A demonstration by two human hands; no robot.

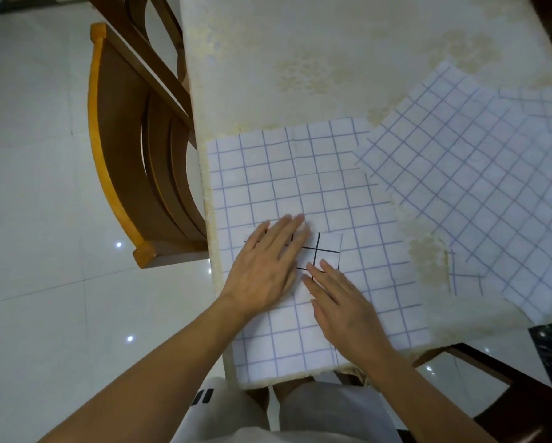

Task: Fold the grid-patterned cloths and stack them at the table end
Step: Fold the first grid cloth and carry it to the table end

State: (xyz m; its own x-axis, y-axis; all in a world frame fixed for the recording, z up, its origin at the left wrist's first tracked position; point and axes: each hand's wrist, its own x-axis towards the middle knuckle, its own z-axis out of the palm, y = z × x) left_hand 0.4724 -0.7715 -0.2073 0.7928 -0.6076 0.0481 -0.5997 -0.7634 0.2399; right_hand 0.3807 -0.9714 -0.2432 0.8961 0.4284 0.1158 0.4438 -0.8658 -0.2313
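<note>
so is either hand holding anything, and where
Nothing is gripped: the left hand and right hand both press flat on top of the folded cloth.

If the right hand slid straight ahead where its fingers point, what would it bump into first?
Probably the left hand: the right hand points across the small folded cloth, straight at the other hand's fingers.

Soft even light, floor glints, edges warped

No words, labels, brands or numbers are showing anywhere. The grid-patterned cloths (300, 174) are carrying only ruled lines, no readable writing.
</note>
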